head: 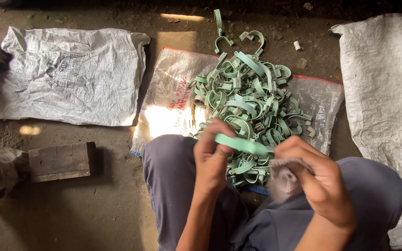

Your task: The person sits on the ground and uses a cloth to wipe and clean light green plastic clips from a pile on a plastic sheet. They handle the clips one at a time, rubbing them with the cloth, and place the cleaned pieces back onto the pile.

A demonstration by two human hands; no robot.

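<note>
Head view, looking down at a dirt floor [94,200]. Landmark: pile of green clips [250,97], heaped on a clear woven sack [173,93] with red edging. Left of the pile, a white woven sack [66,74] lies flat; right of it, a second white sack [387,107] runs down the frame edge. Person's knees in grey trousers [173,176] sit just below the pile. Wooden block [61,161] well left of the pile, below the first white sack. Left hand [212,155], at the pile's lower edge, fingers curled shut on one green clip [240,144]. Right hand [319,179], below-right of the pile, fingers closed on a grey scrap of abrasive cloth [284,174], touching the clip's other end.
</note>
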